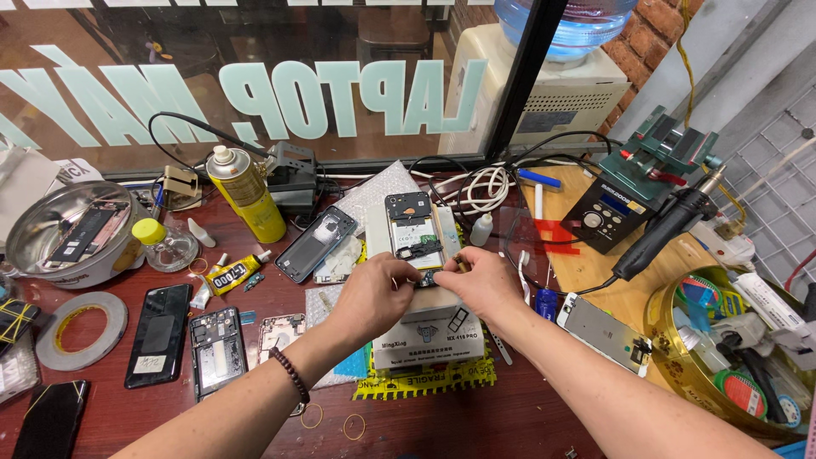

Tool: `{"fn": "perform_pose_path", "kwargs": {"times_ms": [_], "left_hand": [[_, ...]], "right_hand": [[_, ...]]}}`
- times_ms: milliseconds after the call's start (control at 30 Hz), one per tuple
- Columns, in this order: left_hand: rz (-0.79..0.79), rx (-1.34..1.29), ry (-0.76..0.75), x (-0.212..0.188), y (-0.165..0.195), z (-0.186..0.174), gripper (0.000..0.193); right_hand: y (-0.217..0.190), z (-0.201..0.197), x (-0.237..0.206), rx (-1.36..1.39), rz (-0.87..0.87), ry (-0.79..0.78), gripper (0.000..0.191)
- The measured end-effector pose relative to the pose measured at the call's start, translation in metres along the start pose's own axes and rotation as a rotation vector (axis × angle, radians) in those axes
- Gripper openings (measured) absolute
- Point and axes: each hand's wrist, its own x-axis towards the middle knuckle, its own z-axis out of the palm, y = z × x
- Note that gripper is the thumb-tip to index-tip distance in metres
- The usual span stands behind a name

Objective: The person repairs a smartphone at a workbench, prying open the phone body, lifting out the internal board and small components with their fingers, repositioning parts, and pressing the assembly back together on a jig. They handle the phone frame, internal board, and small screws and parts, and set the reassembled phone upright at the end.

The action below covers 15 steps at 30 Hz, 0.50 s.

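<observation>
Both hands (left hand [374,293], right hand [487,283]) pinch opened phone [412,228] lower end

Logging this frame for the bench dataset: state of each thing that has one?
opened phone: back cover off, insides exposed, lying on the white box
left hand: pinching at the phone's lower edge
right hand: pinching at the same edge
yellow spray can: upright, nozzle on
glue tube: lying flat, capped
black phone: face up, screen dark
hot air gun: lying on the bench
</observation>
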Motion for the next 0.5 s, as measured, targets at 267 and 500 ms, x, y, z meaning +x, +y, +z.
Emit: {"fn": "perform_pose_path", "kwargs": {"times_ms": [267,500], "left_hand": [[-0.010,0.146,-0.004,0.001,0.008,0.003,0.016],[-0.069,0.136,0.021,0.003,0.011,0.007,0.016]], "right_hand": [[0.011,-0.008,0.017,0.502,0.195,-0.208,0.016],[0.005,-0.004,0.019,0.430,0.256,-0.171,0.020]]}}
